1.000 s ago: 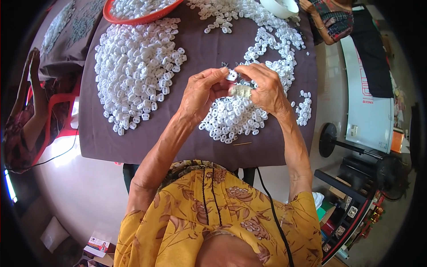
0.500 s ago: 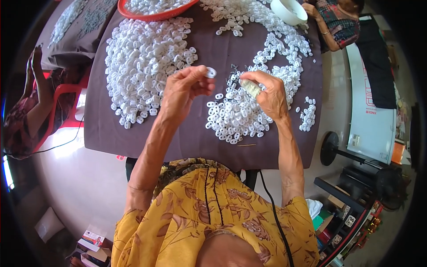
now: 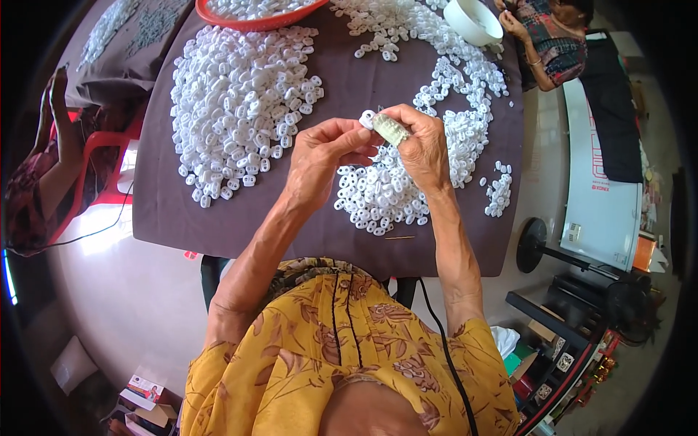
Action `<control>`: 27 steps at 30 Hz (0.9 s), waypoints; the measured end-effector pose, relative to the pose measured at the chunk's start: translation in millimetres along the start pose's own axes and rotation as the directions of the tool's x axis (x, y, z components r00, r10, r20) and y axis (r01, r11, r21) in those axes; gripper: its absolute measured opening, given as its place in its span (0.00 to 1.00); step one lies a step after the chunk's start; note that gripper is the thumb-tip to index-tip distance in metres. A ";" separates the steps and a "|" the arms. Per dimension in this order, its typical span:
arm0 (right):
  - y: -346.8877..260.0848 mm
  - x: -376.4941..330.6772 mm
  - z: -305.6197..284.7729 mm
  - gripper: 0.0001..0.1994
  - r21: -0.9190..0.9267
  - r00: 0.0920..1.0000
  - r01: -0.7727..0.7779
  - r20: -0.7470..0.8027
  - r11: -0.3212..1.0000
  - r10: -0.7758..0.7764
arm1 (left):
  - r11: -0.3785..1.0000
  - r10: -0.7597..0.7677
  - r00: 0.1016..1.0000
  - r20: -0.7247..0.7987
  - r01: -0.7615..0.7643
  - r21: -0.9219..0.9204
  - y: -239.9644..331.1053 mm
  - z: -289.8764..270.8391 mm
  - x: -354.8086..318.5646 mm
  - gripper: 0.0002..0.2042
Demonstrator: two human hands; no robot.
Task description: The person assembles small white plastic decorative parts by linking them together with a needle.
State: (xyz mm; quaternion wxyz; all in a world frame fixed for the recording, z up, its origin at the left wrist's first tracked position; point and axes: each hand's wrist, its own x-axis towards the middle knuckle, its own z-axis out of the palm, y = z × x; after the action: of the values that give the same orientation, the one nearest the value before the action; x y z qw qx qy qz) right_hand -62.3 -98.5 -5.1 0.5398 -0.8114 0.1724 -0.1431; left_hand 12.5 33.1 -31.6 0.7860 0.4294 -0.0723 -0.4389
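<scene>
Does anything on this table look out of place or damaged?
A thin tan stick lies alone on the brown tablecloth, beside a pile of white two-holed pieces; it looks odd because nothing nearby matches it. No damage stands out, but single pieces are too small to check.

Red lettering [image 3: 599,147] on white panel [image 3: 595,221], right side.

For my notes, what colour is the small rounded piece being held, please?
White: small rounded plastic-looking piece, clearest in the head view.
</scene>
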 end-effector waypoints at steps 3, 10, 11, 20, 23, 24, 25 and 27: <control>-5.5 -2.6 1.6 0.07 -0.028 1.000 -0.013 -0.018 1.000 0.012 | 1.000 0.020 1.000 -0.001 -0.020 0.019 -1.6 2.2 0.2 0.08; -1.8 -6.0 3.4 0.07 -0.108 0.995 0.097 -0.005 0.989 -0.098 | 0.997 0.028 0.999 -0.029 -0.026 0.075 -2.7 2.6 4.1 0.05; 1.5 -5.8 2.5 0.07 -0.103 0.995 0.103 0.018 0.989 -0.102 | 0.997 0.029 0.999 -0.034 -0.027 0.076 -3.2 2.4 5.2 0.04; 7.5 10.5 -6.5 0.09 0.031 0.979 0.027 0.200 0.999 -0.033 | 0.984 0.023 0.999 -0.040 -0.015 0.180 5.7 -15.0 9.2 0.03; 15.8 10.6 -10.6 0.06 -0.077 0.993 0.086 0.092 0.993 -0.079 | 0.989 0.084 0.986 -0.142 -0.065 0.136 13.1 -38.6 3.3 0.03; 17.9 9.5 -8.5 0.05 -0.176 0.996 0.062 0.067 0.982 -0.051 | 0.992 0.097 0.975 -0.198 -0.078 0.099 15.1 -51.3 1.3 0.04; 27.0 7.5 -6.7 0.05 -0.174 0.996 0.062 0.069 0.983 -0.051 | 0.994 0.107 0.961 -0.255 -0.094 0.063 15.5 -65.1 -0.6 0.04; 50.6 3.1 -9.1 0.06 -0.500 0.962 0.270 0.110 0.823 -0.249 | 0.994 0.108 0.944 -0.313 -0.112 0.003 16.7 -82.5 -3.2 0.05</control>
State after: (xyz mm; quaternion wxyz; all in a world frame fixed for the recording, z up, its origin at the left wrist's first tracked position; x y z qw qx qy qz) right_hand -69.7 -125.4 -48.3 0.2841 -0.9438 0.0815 -0.1482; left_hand 61.6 90.0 -69.6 0.8139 0.4829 0.0325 -0.3214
